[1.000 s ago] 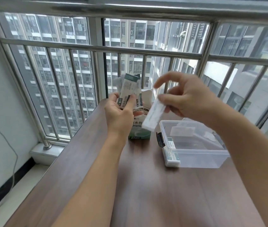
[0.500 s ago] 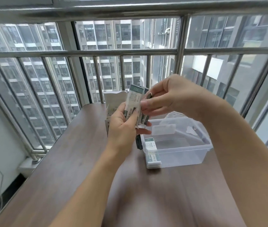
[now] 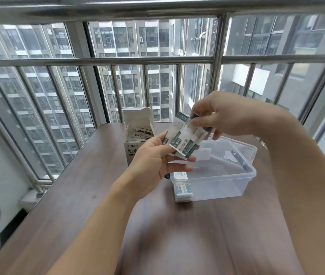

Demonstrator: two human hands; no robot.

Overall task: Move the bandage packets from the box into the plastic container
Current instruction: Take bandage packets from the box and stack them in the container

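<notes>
We see a brown wooden table (image 3: 78, 195) running from the near edge to the far window, with a metal railing (image 3: 118, 61) and tower blocks behind it. On the table, right of centre, sits a clear plastic container (image 3: 227, 175), lid off. It has a dark latch on its right rim. A few packets already stand stacked against its near-left wall (image 3: 183, 188); the rest of the floor looks bare. Just left and far of it stands the box (image 3: 137, 133), upright, top flap open, more packets showing inside its mouth.

Both arms reach in from the near edge. The left hand (image 3: 155, 161) is raised above the table between box and container, palm toward us. Its thumb and fingers are curled round the lower end of a small fan of bandage packets (image 3: 181, 139), white with dark green print. The right hand (image 3: 223, 116) comes in from the right, above the container's far-left corner. Its thumb and forefinger pinch the top of one packet (image 3: 196, 132) at the right side of the fan; the other fingers are curled loosely below. We can't tell whether that packet is clear of the left hand's grip. The held packets hang over the container's left end, not touching it.
</notes>
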